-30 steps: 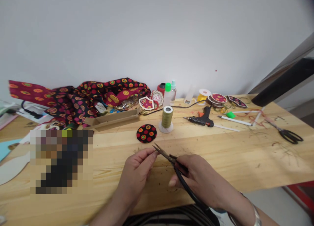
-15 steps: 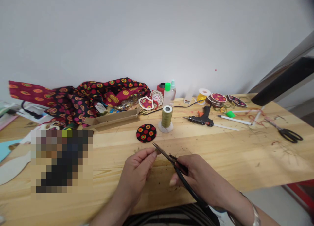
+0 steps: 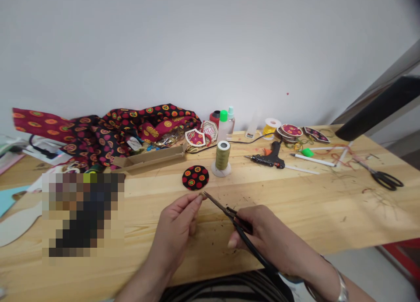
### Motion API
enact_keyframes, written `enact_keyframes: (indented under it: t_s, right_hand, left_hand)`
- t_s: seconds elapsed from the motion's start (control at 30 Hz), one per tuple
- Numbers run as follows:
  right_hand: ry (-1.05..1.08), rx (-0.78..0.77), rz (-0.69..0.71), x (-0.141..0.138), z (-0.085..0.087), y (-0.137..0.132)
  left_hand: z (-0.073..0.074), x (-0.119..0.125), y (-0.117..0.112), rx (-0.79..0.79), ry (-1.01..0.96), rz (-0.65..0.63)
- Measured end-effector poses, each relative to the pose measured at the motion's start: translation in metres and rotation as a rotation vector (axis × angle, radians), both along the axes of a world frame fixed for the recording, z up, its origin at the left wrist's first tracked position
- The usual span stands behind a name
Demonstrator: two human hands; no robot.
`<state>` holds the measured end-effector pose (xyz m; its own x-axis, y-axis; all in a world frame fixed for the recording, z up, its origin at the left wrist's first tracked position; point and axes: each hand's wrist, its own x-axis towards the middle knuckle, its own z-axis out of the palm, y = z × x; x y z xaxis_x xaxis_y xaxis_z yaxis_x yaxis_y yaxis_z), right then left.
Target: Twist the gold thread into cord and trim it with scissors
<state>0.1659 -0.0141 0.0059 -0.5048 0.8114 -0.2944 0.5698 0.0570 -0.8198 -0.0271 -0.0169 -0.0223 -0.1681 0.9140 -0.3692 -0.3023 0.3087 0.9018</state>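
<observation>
My right hand (image 3: 259, 232) grips black-handled scissors (image 3: 219, 205), whose narrow blades look closed and point up and left. Their tips end right beside the fingertips of my left hand (image 3: 180, 219). That hand is closed in a pinch between thumb and forefinger; whatever small thing it holds is too small to make out. Just beyond my fingertips a round patterned fabric piece (image 3: 195, 178), black with red and orange motifs, lies flat on the wooden table (image 3: 147, 232). Behind it to the right stands a spool of olive-green thread (image 3: 223, 156).
A black glue gun (image 3: 271, 157) lies right of the spool, near a white pen (image 3: 313, 160) and a second pair of scissors (image 3: 387, 179). Bunched patterned cloth (image 3: 95, 131) and an open cardboard box (image 3: 151, 159) sit at the back left. Small bottles (image 3: 223, 124) stand by the wall.
My left hand has shifted slightly left, away from the scissor blades. The scissors and my right hand have hardly moved.
</observation>
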Motion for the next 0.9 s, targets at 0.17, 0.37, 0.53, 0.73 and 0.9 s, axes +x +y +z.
enact_keyframes:
  t_s: [0.17, 0.37, 0.53, 0.73, 0.9]
  right_hand:
    - [0.051, -0.060, 0.048, 0.002, -0.002, -0.001]
    - [0.141, -0.175, 0.141, 0.002, -0.004, 0.001]
    - [0.178, -0.216, 0.172, 0.000, -0.008, 0.004]
    - [-0.082, -0.056, 0.177, 0.022, 0.002, 0.006]
    - [-0.793, 0.333, -0.146, 0.077, 0.000, 0.015]
  left_hand:
    - [0.001, -0.001, 0.008, 0.059, -0.085, 0.102]
    - [0.005, 0.005, 0.014, 0.116, -0.029, 0.060]
    - [0.002, 0.010, 0.014, 0.133, 0.000, -0.071]
    - [0.003, 0.012, 0.017, 0.112, -0.136, 0.088]
    - [0.007, 0.010, 0.022, 0.089, -0.188, 0.146]
